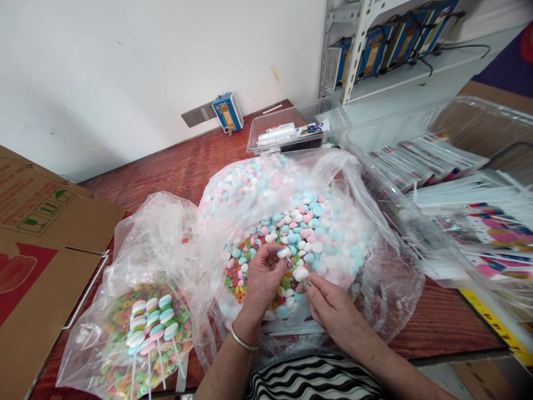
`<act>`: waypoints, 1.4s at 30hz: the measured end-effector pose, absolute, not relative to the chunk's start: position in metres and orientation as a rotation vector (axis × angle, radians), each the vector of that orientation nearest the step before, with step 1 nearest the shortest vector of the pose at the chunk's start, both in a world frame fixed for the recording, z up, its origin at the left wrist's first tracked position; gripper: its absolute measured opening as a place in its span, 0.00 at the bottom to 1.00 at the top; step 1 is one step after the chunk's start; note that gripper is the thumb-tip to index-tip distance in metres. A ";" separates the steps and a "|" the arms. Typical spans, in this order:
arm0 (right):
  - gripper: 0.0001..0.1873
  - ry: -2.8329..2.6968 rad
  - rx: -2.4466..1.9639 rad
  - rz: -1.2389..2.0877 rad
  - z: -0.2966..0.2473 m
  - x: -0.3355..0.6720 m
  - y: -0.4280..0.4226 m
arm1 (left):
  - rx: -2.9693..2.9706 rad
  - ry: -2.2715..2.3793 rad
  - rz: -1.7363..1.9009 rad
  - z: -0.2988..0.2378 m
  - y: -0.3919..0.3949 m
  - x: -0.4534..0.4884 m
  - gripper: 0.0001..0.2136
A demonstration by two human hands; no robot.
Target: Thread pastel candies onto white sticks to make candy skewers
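Observation:
Both my hands are inside a big clear plastic bag (375, 266) full of small pink, white and blue sweets (308, 222), with coloured ring sweets (237, 278) at its near left. My left hand (262, 278) pinches a white sweet (284, 253) between thumb and fingers. My right hand (328, 303) pinches another white sweet (300, 273) that seems to sit on a thin stick; the stick is barely visible. The two hands are almost touching. A silver bangle (244, 340) circles my left wrist.
A second clear bag (133, 328) at the near left holds ring sweets and three finished sweet skewers (152, 325). A cardboard box (37, 261) stands at the left. A clear tub (300, 130) is behind, and trays of printed packets (470, 189) lie on the right. The table (175, 166) is red-brown wood.

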State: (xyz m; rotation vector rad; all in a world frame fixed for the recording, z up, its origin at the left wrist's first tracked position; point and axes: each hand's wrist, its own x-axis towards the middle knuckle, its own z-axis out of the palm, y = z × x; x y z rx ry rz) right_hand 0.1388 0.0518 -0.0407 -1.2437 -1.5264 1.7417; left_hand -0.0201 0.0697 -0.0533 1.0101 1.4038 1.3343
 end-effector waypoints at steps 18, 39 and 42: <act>0.15 -1.720 -1.205 1.391 -0.047 0.134 0.062 | 1.484 1.533 1.323 -0.054 0.046 -0.008 0.09; 0.15 -1.879 -1.278 1.189 -0.039 0.161 0.063 | 2.162 2.017 0.705 -0.048 0.075 -0.051 0.08; 0.14 -1.880 -1.303 1.182 -0.039 0.164 0.065 | 2.171 1.953 0.684 -0.047 0.080 -0.044 0.09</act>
